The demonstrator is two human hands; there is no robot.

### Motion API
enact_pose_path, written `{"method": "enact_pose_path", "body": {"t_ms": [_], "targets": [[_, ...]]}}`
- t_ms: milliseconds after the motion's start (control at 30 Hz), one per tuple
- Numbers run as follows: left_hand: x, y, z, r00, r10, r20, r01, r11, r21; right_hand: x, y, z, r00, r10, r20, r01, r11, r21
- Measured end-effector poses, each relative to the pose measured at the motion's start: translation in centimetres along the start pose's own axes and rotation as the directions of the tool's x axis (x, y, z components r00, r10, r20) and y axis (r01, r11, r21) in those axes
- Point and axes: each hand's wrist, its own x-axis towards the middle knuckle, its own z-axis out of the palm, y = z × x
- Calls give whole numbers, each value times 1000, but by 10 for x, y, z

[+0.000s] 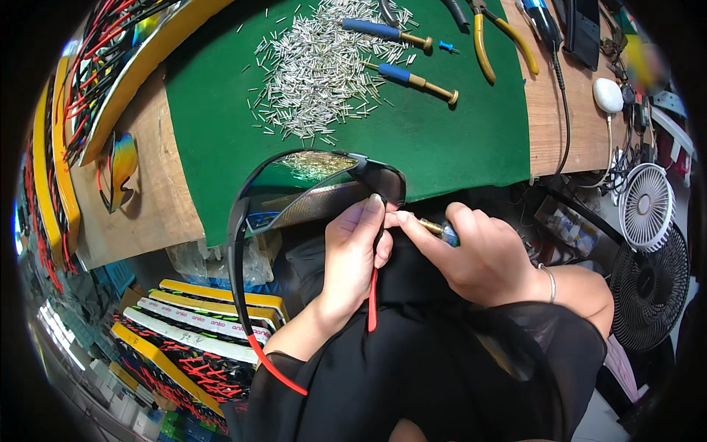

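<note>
My left hand (347,249) is closed on a pair of wraparound sunglasses (300,197) with a black frame, mirrored lenses and red temple tips. It grips them near the right hinge, over my lap at the table's front edge. One temple curves down past my left forearm. My right hand (492,259) is closed round a small screwdriver (440,230) with a brass and blue handle, pointed toward that hinge. The fingertips of both hands nearly meet there, and they hide the screwdriver's tip.
A green mat (471,140) bears a heap of small metal pins (317,81), blue-handled screwdrivers (405,75), a blue pushpin (446,46) and yellow-handled pliers (480,48). Loose sunglasses (120,171) lie left. Cardboard racks of sunglasses (199,335) stand lower left, fans (648,206) at right.
</note>
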Motion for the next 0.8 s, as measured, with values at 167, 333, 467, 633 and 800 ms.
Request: {"method": "enact_pose_path", "body": {"t_ms": [167, 333, 467, 633, 800], "targets": [[-1, -1, 4, 999, 21, -24, -21, 1000, -21, 6, -4, -3, 995, 59, 76, -57, 998, -28], [0, -5, 1, 998, 55, -1, -55, 998, 10, 7, -5, -3, 993, 55, 108, -51, 998, -39], [2, -3, 2, 996, 92, 18, -92, 995, 31, 12, 3, 5, 999, -2, -48, -1, 997, -80], [0, -1, 4, 996, 94, 3, -94, 994, 47, 15, 10, 4, 1000, 7, -13, -7, 999, 35], [1, -2, 2, 995, 98, 1, -98, 994, 57, 15, 11, 6, 1000, -5, -21, 6, 998, 61]]}}
